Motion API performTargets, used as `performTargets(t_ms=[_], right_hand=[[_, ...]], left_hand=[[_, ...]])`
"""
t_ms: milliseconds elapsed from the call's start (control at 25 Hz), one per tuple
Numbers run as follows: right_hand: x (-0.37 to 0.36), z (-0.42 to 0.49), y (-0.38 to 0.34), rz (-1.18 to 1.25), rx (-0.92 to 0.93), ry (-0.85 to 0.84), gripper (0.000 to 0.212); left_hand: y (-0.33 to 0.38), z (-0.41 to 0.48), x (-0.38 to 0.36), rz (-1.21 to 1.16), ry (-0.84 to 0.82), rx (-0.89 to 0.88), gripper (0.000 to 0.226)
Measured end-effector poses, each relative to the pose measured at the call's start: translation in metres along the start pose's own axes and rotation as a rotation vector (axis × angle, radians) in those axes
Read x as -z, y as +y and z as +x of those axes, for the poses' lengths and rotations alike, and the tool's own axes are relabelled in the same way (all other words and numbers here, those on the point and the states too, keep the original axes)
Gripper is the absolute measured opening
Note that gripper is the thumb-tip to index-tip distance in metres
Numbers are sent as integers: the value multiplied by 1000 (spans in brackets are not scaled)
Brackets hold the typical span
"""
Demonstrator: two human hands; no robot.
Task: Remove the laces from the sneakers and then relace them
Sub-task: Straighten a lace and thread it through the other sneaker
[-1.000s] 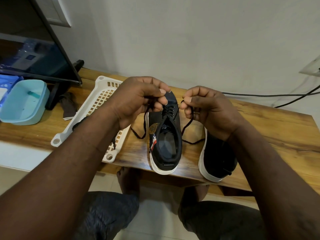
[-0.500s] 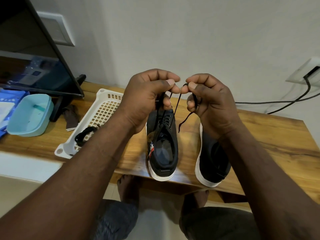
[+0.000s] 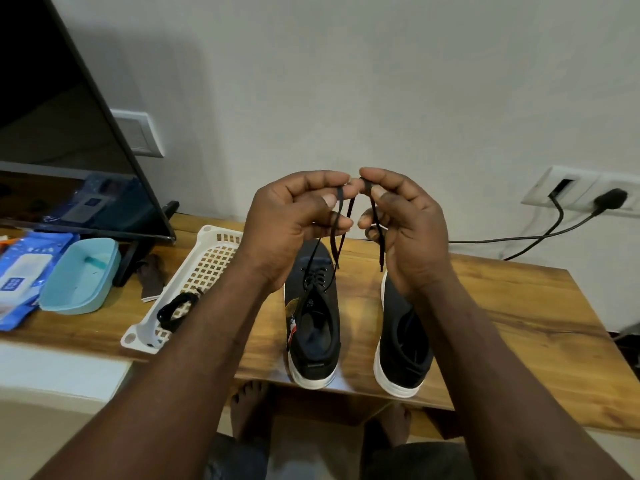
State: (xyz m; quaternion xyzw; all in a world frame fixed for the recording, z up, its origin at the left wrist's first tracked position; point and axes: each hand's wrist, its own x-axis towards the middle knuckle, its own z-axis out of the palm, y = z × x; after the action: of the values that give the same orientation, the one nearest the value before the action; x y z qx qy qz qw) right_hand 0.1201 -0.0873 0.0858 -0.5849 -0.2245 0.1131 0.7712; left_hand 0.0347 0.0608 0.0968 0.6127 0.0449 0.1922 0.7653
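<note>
Two black sneakers with white soles stand side by side on the wooden table point(image 3: 502, 306), heels toward me. The left sneaker point(image 3: 313, 323) has a black lace point(image 3: 337, 237) threaded through its lower eyelets. Both ends of that lace rise to my hands, held together well above the shoe. My left hand point(image 3: 298, 220) pinches one end, my right hand point(image 3: 405, 223) pinches the other, fingertips almost touching. The right sneaker point(image 3: 403, 341) shows no lace and is partly hidden by my right wrist. A second black lace point(image 3: 176, 308) lies coiled in the white basket point(image 3: 201, 271).
A dark TV screen point(image 3: 69, 150) stands at the left on its stand. In front of it sit a teal plastic box point(image 3: 79, 275) and a blue wipes packet point(image 3: 20, 271). Black cables point(image 3: 540, 237) run from a wall socket point(image 3: 588, 195) at the right. My bare feet show under the table.
Both hands have risen from just above the left sneaker to well above it, drawing the two lace ends upward and close together. The camera has tilted up.
</note>
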Motion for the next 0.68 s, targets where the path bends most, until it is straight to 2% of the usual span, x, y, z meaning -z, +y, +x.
performTargets(t_ms=[80, 160, 280, 440, 680], right_hand=[[4, -2, -2, -2, -18, 0, 45], [5, 0, -12, -11, 12, 6, 49], [-4, 3, -31, -15, 74, -5, 32], [-23, 10, -57, -78, 114, 80, 18], [-44, 14, -87, -169, 153, 187, 8]], left_hand=[[0, -2, -2, 66, 58, -28, 17], [7, 0, -4, 147, 126, -100, 14], [24, 5, -13, 263, 201, -194, 13], [47, 10, -25, 319, 225, -196, 13], [85, 14, -28, 321, 263, -215, 8]])
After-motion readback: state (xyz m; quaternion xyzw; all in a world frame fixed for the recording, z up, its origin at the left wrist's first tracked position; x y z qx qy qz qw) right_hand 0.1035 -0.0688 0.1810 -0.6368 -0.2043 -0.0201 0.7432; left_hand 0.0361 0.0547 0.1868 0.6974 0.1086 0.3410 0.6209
